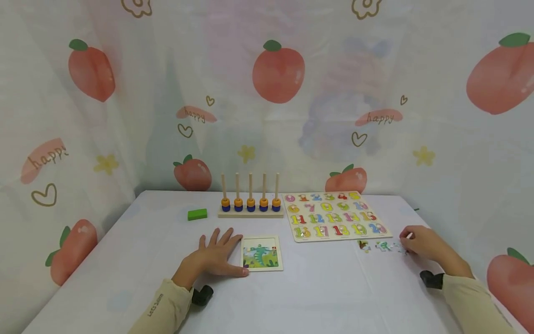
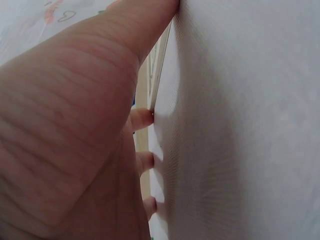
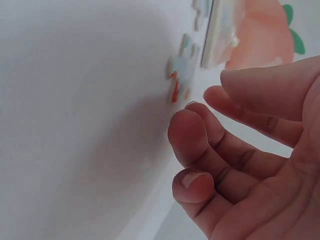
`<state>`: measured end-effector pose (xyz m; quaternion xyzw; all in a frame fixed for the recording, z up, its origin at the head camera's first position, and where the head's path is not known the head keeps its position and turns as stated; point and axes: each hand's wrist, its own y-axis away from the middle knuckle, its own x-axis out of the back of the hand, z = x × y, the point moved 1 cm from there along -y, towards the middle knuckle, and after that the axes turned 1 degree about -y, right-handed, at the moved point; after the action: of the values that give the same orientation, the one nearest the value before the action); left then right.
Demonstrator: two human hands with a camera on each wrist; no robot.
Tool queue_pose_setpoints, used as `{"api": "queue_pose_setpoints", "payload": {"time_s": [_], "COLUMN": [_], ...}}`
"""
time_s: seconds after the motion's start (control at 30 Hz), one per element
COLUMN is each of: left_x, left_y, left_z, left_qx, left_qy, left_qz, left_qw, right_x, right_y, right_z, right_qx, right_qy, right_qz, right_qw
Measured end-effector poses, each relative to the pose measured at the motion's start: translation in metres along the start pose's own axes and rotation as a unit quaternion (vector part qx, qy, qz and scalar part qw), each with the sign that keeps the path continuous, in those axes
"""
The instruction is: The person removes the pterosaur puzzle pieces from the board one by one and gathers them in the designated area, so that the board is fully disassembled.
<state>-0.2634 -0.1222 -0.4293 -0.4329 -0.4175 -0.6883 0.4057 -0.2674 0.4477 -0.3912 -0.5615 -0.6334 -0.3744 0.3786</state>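
A small square jigsaw puzzle (image 1: 261,256) with a green dinosaur-like picture lies flat in its pale frame. My left hand (image 1: 218,256) is spread at its left side, thumb at the lower left corner and a fingertip near the upper left. Only the left hand's palm side, several fingertips and the frame edge show in the left wrist view. Far to the right, my right hand (image 1: 419,241) hovers by a jigsaw piece (image 3: 181,72), fingers loosely bent, thumb and index finger apart, nothing between them. Two more jigsaw pieces, one brownish (image 1: 364,246) and one green-white (image 1: 384,246), lie left of it.
Behind the loose pieces lies a wooden number board (image 1: 333,232) with colourful numerals. A wooden peg stand (image 1: 250,215) with orange and blue beads stands at the back, left of the board. Further left is a green block (image 1: 197,214). A patterned cloth (image 1: 279,139) hangs behind the white table.
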Motion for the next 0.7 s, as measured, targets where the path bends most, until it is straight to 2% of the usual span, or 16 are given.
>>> {"api": "queue_pose_setpoints", "payload": {"time_s": [0.23, 0.43, 0.7], "left_x": [0.004, 0.006, 0.007], "left_y": [0.004, 0.007, 0.006], "left_z": [0.002, 0.004, 0.005], "left_qx": [-0.003, -0.003, -0.004], "left_qy": [0.002, 0.0, -0.007], "left_qz": [-0.003, -0.008, 0.001], "left_qw": [1.0, 1.0, 1.0], "right_x": [0.005, 0.006, -0.001], "right_y": [-0.005, -0.008, -0.008], "right_z": [-0.029, -0.059, -0.096], "right_qx": [0.007, 0.057, 0.112], "right_qy": [-0.009, -0.011, -0.04], "right_qz": [0.0, 0.022, 0.048], "right_qw": [0.9999, 0.9981, 0.9917]}}
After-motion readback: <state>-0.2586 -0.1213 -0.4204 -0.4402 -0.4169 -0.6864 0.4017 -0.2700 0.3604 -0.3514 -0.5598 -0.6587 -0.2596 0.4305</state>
